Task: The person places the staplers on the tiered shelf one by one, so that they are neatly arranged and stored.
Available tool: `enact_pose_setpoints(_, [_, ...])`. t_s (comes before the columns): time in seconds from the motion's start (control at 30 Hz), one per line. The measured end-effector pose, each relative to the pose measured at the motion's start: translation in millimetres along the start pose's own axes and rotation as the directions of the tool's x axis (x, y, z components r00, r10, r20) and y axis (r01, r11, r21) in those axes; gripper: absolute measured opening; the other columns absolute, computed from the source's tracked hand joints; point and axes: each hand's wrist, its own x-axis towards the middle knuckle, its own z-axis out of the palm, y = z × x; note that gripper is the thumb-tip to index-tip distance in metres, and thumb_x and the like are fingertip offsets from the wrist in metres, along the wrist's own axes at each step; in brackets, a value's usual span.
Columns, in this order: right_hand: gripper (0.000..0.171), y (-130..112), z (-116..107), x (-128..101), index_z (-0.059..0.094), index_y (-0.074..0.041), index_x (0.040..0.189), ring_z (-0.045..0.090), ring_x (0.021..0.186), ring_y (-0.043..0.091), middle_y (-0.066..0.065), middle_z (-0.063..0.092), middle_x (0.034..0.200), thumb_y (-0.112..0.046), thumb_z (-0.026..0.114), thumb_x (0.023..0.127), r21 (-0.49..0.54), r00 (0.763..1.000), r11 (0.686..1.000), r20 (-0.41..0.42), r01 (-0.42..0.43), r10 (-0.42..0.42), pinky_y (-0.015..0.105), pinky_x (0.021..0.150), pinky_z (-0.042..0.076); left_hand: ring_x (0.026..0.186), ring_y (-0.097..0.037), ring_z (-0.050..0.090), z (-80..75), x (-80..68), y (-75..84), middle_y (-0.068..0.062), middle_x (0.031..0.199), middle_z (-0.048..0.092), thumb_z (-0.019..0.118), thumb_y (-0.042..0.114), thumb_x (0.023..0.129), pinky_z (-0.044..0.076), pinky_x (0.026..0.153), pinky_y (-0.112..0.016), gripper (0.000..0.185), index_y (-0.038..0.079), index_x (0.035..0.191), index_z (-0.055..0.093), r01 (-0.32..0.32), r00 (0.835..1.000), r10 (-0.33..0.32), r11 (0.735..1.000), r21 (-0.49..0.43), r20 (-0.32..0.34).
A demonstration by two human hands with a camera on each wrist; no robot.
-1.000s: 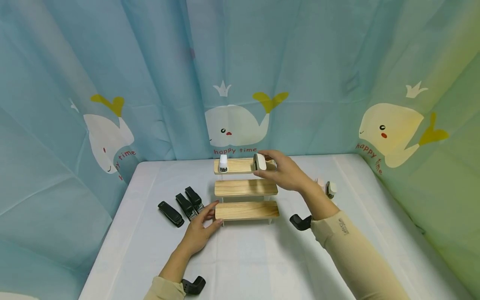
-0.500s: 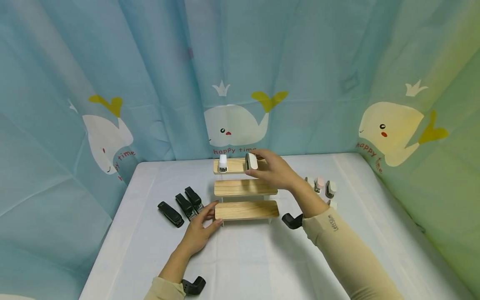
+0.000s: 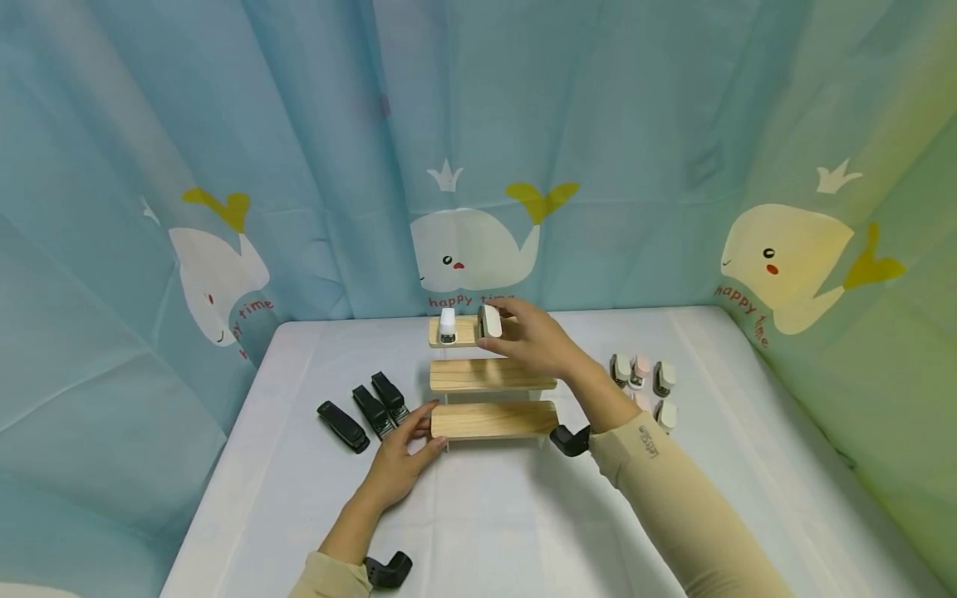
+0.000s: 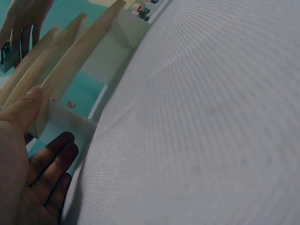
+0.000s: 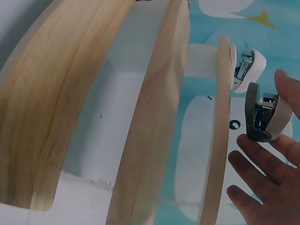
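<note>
A three-tiered stand with wooden shelves (image 3: pixel 493 421) stands mid-table. At its lowest shelf's left end, my left hand (image 3: pixel 399 459) grips the board; in the left wrist view the thumb (image 4: pixel 30 105) lies along the wood while other fingers (image 4: pixel 56 154) extend loosely below. My right hand (image 3: pixel 537 339) pinches a small white stapler (image 3: pixel 489 322) with a dark base between thumb and fingers. That stapler is held over the top shelf, in the right wrist view apart from the board (image 5: pixel 220 126) and tilted. Another white mini stapler (image 3: pixel 447 325) stands at the top shelf's left end.
Left of the stand lie black staplers (image 3: pixel 342 426), three in all, close to my left hand. Several small white and pink staplers (image 3: pixel 664 378) are grouped on the table's right side. A curtain (image 3: pixel 359 166) with whale prints hangs right behind the table.
My right hand has moved left along the top shelf with the white stapler, toward the one standing there. More small staplers at right are uncovered. My left hand stays on the stand.
</note>
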Motion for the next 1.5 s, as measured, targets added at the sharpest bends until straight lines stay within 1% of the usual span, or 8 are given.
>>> enact_pose_setpoints(0.23, [0.076, -1, 5, 7, 0.038, -0.021, 0.148, 0.051, 0.129, 0.025, -0.003, 0.046, 0.147, -0.057, 0.065, 0.086, -0.006, 1.000, 1.000, 0.003, 0.000, 0.000, 0.045, 0.101, 0.046, 0.114, -0.010, 0.056, 0.1, -0.8, 0.2, 0.016, 0.124, 0.058, 0.063, 0.054, 0.088, 0.040, 0.102, -0.048, 0.062, 0.046, 0.144, 0.038, -0.006, 1.000, 0.006, 1.000, 0.013, -0.007])
enact_pose_setpoints(0.37, [0.077, 1, 7, 10, 0.038, -0.019, 0.148, 0.054, 0.124, 0.027, 0.000, 0.051, 0.140, -0.057, 0.064, 0.086, -0.006, 1.000, 1.000, 0.005, 0.002, -0.002, 0.046, 0.099, 0.046, 0.114, -0.011, 0.056, 0.3, -0.9, 0.2, 0.015, 0.124, 0.058, 0.063, 0.054, 0.087, 0.040, 0.102, -0.049, 0.062, 0.045, 0.144, 0.039, -0.004, 1.000, 0.004, 1.000, 0.013, -0.007])
enact_pose_setpoints(0.5, [0.077, 3, 10, 12, 0.038, -0.021, 0.148, 0.057, 0.115, 0.023, -0.002, 0.055, 0.129, -0.058, 0.064, 0.086, -0.010, 1.000, 1.000, 0.001, -0.001, 0.001, 0.043, 0.096, 0.047, 0.115, -0.011, 0.056, 0.2, -0.5, 0.7, 0.014, 0.126, 0.057, 0.063, 0.054, 0.088, 0.040, 0.102, -0.049, 0.062, 0.044, 0.144, 0.039, 0.002, 1.000, -0.002, 1.000, 0.006, -0.001])
enact_pose_setpoints(0.8, [0.074, 3, 14, 15, 0.038, -0.020, 0.148, 0.054, 0.104, 0.015, -0.005, 0.055, 0.120, -0.055, 0.064, 0.087, 0.014, 1.000, 1.000, -0.007, 0.005, -0.005, 0.039, 0.093, 0.046, 0.114, -0.010, 0.056, 0.7, -0.8, -0.3, 0.015, 0.123, 0.058, 0.063, 0.055, 0.087, 0.040, 0.102, -0.049, 0.062, 0.047, 0.144, 0.038, 0.002, 1.000, -0.002, 1.000, 0.015, -0.004])
enact_pose_setpoints(0.97, [0.071, 1, 16, 17, 0.042, -0.014, 0.146, 0.053, 0.094, 0.016, -0.004, 0.057, 0.107, -0.050, 0.065, 0.089, 0.046, 1.000, 0.999, -0.011, 0.025, -0.025, 0.036, 0.086, 0.047, 0.114, -0.010, 0.056, 0.8, -0.8, 0.3, 0.015, 0.123, 0.058, 0.063, 0.055, 0.087, 0.040, 0.102, -0.049, 0.062, 0.048, 0.143, 0.038, 0.000, 1.000, 0.001, 1.000, 0.019, -0.009])
enact_pose_setpoints(1.13, [0.065, 2, 20, 20, 0.045, -0.017, 0.143, 0.052, 0.087, 0.016, -0.001, 0.057, 0.096, -0.048, 0.065, 0.089, 0.060, 0.999, 0.997, -0.018, 0.038, -0.037, 0.034, 0.079, 0.045, 0.113, -0.010, 0.057, 0.8, -1.2, 0.6, 0.015, 0.122, 0.059, 0.064, 0.053, 0.088, 0.040, 0.102, -0.049, 0.062, 0.048, 0.143, 0.038, 0.000, 1.000, 0.001, 1.000, 0.018, -0.007])
enact_pose_setpoints(1.3, [0.066, 1, 21, 21, 0.046, -0.015, 0.142, 0.052, 0.091, 0.017, 0.000, 0.058, 0.102, -0.050, 0.064, 0.089, 0.058, 0.999, 0.998, -0.021, 0.035, -0.034, 0.035, 0.082, 0.046, 0.113, -0.010, 0.057, 0.5, -1.4, 1.5, 0.015, 0.122, 0.059, 0.064, 0.051, 0.088, 0.040, 0.102, -0.049, 0.061, 0.048, 0.143, 0.038, 0.007, 1.000, -0.007, 1.000, 0.014, -0.004])
enact_pose_setpoints(1.5, [0.070, 2, 23, 21, 0.043, -0.014, 0.145, 0.053, 0.105, 0.016, 0.000, 0.057, 0.122, -0.052, 0.063, 0.090, 0.020, 0.999, 0.999, -0.029, 0.030, -0.029, 0.038, 0.092, 0.047, 0.114, -0.010, 0.056, 0.5, -0.5, 2.3, 0.016, 0.123, 0.058, 0.064, 0.052, 0.088, 0.040, 0.102, -0.049, 0.061, 0.048, 0.143, 0.038, 0.013, 1.000, -0.013, 1.000, 0.012, -0.002])
